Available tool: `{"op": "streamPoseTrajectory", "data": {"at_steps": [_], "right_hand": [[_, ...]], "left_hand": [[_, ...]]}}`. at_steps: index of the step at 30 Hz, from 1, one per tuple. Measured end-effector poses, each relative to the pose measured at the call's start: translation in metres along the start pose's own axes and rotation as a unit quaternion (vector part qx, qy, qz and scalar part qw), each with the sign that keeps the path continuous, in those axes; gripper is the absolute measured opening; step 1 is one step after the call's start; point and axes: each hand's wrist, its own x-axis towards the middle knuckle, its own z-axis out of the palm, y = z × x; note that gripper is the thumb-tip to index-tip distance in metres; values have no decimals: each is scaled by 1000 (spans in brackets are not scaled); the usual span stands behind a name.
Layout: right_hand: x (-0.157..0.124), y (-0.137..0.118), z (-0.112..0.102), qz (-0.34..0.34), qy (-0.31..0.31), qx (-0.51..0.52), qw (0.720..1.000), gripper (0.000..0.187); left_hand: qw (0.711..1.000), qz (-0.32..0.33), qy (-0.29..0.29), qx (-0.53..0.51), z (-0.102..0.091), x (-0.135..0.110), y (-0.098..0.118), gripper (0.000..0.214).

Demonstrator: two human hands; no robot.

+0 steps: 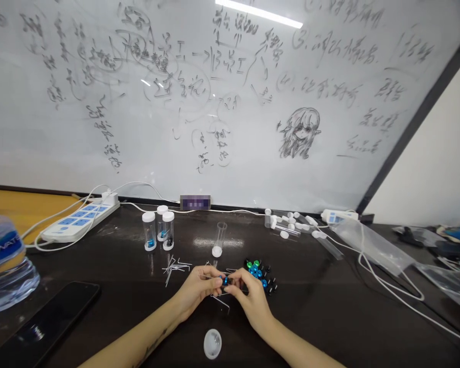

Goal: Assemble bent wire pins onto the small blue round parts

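Observation:
My left hand (199, 287) and my right hand (251, 292) meet over the middle of the table, both closed in a pinch. Between their fingertips is a small blue and black part (225, 280), too small to name more exactly. A thin metal line shows by the left fingers; I cannot tell whether it is held. Bent metal rods like hex keys (171, 268) lie left of my hands, and several more lie under and around them. Just beyond the right hand sits a cluster of blue and green parts (255, 271) with black screws (271, 287).
An uncapped clear tube (221, 235) stands behind my hands. Capped tubes (149, 232) stand at back left; loose tubes and white caps (287, 225) lie at back right. A white cap (212, 343) is in front, a phone (46, 322) and water bottle (7, 276) left.

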Motion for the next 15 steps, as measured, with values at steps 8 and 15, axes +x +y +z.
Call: {"op": "streamPoseTrajectory", "data": {"at_steps": [8, 15], "right_hand": [[-1, 1, 1, 4, 10, 5, 1000, 9], [-1, 3, 2, 13, -14, 29, 999, 8]], "left_hand": [[1000, 3, 3, 5, 1, 0, 2, 14], [1000, 3, -1, 5, 0, 0, 0, 13]]}}
